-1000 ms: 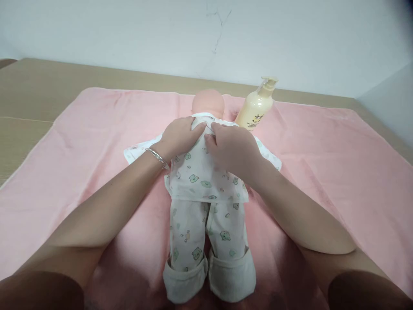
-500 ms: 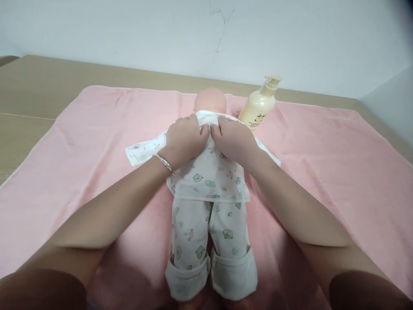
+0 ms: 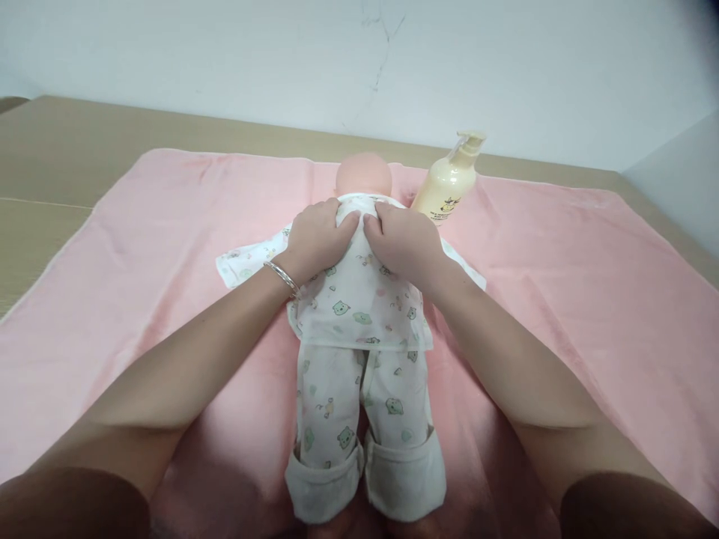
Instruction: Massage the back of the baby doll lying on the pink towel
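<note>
On the pink blanket (image 3: 562, 314), a doll (image 3: 364, 174) lies with the left hand (image 3: 319, 236) and right hand (image 3: 407, 243) laid on its printed shirt (image 3: 362, 303), whether pinching cloth I cannot tell, near a pump bottle (image 3: 446, 183) whose cow drawing (image 3: 450, 204) tops lettering (image 3: 440, 217) too small to read.

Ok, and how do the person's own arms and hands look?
The left hand and right hand are ungloved, with no rings visible. A slim, shiny silver-coloured bangle circles the left wrist; none shows on the right. Forearms are uncovered; dark areas at the lower corners may be sleeves.
</note>
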A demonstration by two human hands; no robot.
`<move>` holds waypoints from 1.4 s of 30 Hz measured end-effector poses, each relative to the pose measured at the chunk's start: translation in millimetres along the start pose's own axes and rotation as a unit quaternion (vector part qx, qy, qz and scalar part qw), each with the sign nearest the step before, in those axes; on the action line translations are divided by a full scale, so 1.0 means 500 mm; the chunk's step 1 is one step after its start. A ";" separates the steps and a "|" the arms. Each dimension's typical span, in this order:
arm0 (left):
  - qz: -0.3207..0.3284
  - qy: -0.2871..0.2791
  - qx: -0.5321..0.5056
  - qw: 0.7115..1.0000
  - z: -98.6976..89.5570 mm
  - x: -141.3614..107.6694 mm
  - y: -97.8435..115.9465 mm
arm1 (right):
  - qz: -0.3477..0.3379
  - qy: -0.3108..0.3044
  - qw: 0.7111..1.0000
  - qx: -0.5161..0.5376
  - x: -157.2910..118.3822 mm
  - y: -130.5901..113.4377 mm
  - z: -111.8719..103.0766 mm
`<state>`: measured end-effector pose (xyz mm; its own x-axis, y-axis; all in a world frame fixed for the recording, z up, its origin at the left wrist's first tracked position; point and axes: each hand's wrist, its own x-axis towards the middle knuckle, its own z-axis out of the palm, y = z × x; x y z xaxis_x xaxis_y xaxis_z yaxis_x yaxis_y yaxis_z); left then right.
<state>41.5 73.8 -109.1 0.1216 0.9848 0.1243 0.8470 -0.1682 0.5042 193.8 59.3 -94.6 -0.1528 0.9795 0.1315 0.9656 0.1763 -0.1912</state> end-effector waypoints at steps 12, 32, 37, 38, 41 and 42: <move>0.017 -0.011 0.025 0.999 -0.001 0.002 -0.001 | -0.016 0.028 0.999 -0.043 -0.001 -0.002 0.014; 0.048 -0.022 0.097 0.994 -0.018 -0.014 0.027 | -0.048 0.054 0.989 -0.130 -0.029 -0.021 0.010; 0.035 -0.028 0.068 0.997 -0.014 -0.004 0.017 | -0.027 0.034 0.991 -0.127 -0.046 -0.036 -0.006; 0.037 -0.024 0.075 0.996 -0.013 -0.008 0.018 | -0.021 0.031 0.992 -0.117 -0.043 -0.034 -0.009; 0.057 0.004 0.116 0.992 -0.008 -0.027 0.023 | 0.000 0.009 0.998 -0.063 -0.023 -0.016 -0.014; 0.069 0.015 0.133 0.989 -0.006 -0.034 0.024 | 0.004 0.001 0.999 -0.040 -0.015 -0.009 -0.014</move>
<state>48.1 55.0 -102.4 0.2336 0.9506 0.2043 0.9300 -0.2798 0.2384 192.1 50.5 -88.1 -0.1451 0.9806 0.1314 0.9806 0.1602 -0.1129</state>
